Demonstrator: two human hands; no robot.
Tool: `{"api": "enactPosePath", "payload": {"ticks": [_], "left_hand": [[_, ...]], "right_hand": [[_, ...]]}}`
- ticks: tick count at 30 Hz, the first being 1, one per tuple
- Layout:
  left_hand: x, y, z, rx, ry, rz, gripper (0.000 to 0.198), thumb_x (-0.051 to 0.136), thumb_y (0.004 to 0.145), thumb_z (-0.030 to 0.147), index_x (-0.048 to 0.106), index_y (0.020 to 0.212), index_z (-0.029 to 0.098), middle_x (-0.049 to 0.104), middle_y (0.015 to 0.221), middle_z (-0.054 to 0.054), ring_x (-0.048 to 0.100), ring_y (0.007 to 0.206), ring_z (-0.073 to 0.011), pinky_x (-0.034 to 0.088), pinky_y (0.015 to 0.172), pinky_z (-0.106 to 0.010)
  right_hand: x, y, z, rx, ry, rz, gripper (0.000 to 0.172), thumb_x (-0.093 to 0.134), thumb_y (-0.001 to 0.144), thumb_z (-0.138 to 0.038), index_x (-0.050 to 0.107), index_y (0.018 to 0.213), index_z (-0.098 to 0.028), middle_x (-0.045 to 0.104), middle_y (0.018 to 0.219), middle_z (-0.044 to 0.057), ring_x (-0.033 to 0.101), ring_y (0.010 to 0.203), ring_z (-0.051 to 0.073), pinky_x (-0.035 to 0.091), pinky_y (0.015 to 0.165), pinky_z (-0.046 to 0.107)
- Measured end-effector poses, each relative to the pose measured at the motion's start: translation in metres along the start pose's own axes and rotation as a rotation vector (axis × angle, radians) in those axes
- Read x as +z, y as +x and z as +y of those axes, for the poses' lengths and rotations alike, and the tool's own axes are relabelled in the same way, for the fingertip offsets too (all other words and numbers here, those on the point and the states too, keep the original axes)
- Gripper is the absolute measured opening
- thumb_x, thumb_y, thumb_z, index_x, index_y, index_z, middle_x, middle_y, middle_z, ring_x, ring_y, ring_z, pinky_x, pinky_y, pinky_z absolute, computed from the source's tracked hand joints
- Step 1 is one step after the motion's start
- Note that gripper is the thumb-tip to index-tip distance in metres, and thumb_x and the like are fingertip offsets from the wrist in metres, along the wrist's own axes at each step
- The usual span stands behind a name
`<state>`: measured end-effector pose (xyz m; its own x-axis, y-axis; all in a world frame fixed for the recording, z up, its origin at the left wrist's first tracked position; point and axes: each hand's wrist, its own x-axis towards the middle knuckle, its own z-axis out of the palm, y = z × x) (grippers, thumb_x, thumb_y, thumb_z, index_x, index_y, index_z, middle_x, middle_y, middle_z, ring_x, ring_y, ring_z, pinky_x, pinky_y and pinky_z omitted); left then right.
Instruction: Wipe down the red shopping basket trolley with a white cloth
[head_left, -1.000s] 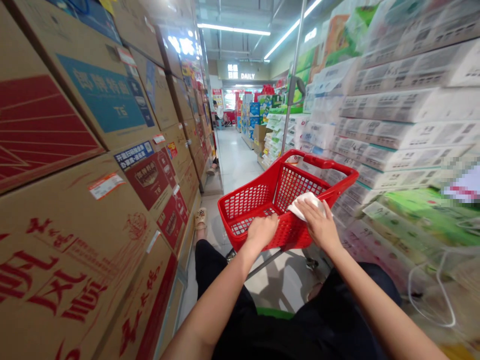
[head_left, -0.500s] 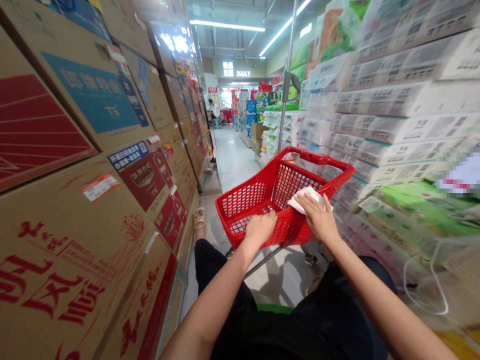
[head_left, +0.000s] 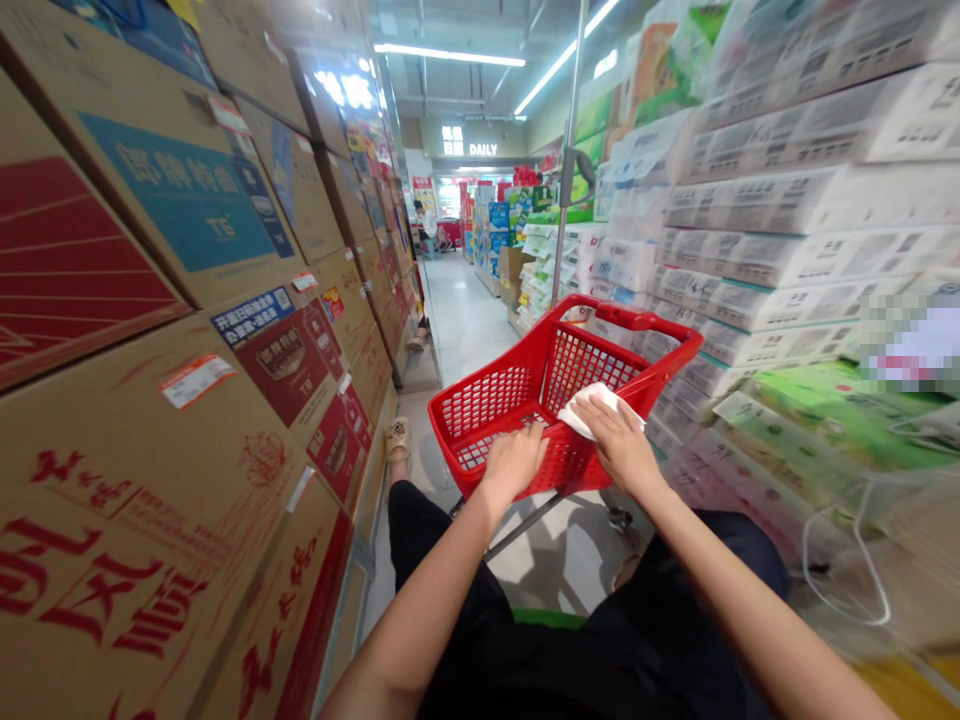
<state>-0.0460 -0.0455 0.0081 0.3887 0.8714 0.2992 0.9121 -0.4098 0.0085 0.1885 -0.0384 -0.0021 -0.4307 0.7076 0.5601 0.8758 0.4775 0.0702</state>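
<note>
Through my head feed, my left hand curls over the near rim of the red shopping cart; apart at its two o'clock, my right hand holds a white cloth against that rim. The basket opens at twelve beyond both; cartons climb at nine, wrapped packs at three.

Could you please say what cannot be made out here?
Head view: red cart's surface beneath the white cloth, covered by cloth and right hand.
Head view: left hand's palm, hidden by the hand itself.
Head view: pale item at right, pixelated.
Head view: print on distant blue boxes, too small.
</note>
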Motion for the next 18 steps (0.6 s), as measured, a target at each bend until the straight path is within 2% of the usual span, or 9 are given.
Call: {"api": "enactPosePath", "payload": {"ticks": [2,4,7,10,12,15,18], "left_hand": [[0.000,-0.008,-0.006,-0.027,-0.008,-0.002,0.030,0.038,0.105,0.040,0.053,0.122,0.019,0.072,0.096,-0.008,0.072,0.088,-0.0227,0.053,0.077,-0.031],[0.002,-0.014,-0.011,-0.054,-0.014,-0.014,0.029,0.040,0.105,0.041,0.054,0.117,0.020,0.072,0.097,-0.007,0.072,0.088,-0.0219,0.053,0.076,-0.030],[0.004,-0.018,-0.015,-0.073,-0.020,-0.031,0.029,0.038,0.105,0.042,0.055,0.115,0.021,0.072,0.099,-0.007,0.072,0.089,-0.0216,0.052,0.075,-0.029],[0.005,-0.017,-0.014,-0.071,-0.020,-0.052,0.028,0.038,0.105,0.041,0.055,0.116,0.021,0.071,0.100,-0.007,0.072,0.088,-0.0218,0.052,0.073,-0.029],[0.004,-0.016,-0.014,-0.063,-0.013,-0.058,0.028,0.039,0.105,0.040,0.056,0.115,0.020,0.071,0.103,-0.008,0.072,0.090,-0.0215,0.052,0.073,-0.028],[0.005,-0.017,-0.014,-0.060,-0.003,-0.052,0.030,0.038,0.105,0.042,0.056,0.112,0.020,0.070,0.104,-0.008,0.071,0.092,-0.0203,0.052,0.075,-0.026],[0.006,-0.019,-0.013,-0.074,0.004,-0.040,0.030,0.038,0.105,0.043,0.055,0.113,0.020,0.070,0.102,-0.007,0.071,0.091,-0.0196,0.051,0.075,-0.025]], "right_hand": [[-0.003,0.001,0.017,0.066,-0.033,0.030,0.075,0.040,0.087,-0.005,0.027,0.157,-0.030,0.039,0.158,0.002,0.031,0.148,0.021,0.022,0.121,0.052],[-0.001,0.001,0.019,0.115,-0.042,0.059,0.074,0.040,0.087,-0.005,0.030,0.156,-0.029,0.040,0.158,0.002,0.031,0.149,0.022,0.022,0.121,0.054],[0.008,0.000,-0.010,0.103,0.002,0.063,0.077,0.042,0.085,-0.005,0.029,0.157,-0.027,0.040,0.158,0.003,0.028,0.150,0.024,0.019,0.122,0.055],[0.014,-0.001,-0.050,-0.002,0.073,0.003,0.082,0.044,0.082,-0.005,0.024,0.158,-0.026,0.036,0.160,0.002,0.025,0.151,0.023,0.019,0.123,0.052],[0.013,-0.001,-0.060,-0.061,0.091,-0.024,0.083,0.044,0.082,-0.005,0.022,0.159,-0.026,0.036,0.160,0.001,0.025,0.151,0.022,0.017,0.124,0.051],[0.006,0.001,-0.040,-0.055,0.065,-0.011,0.081,0.043,0.084,-0.005,0.023,0.159,-0.028,0.042,0.157,0.001,0.032,0.148,0.021,0.012,0.125,0.053],[0.000,0.002,-0.009,0.075,0.014,0.057,0.077,0.042,0.085,-0.006,0.028,0.157,-0.030,0.045,0.154,0.002,0.037,0.146,0.023,0.012,0.123,0.058]]}}
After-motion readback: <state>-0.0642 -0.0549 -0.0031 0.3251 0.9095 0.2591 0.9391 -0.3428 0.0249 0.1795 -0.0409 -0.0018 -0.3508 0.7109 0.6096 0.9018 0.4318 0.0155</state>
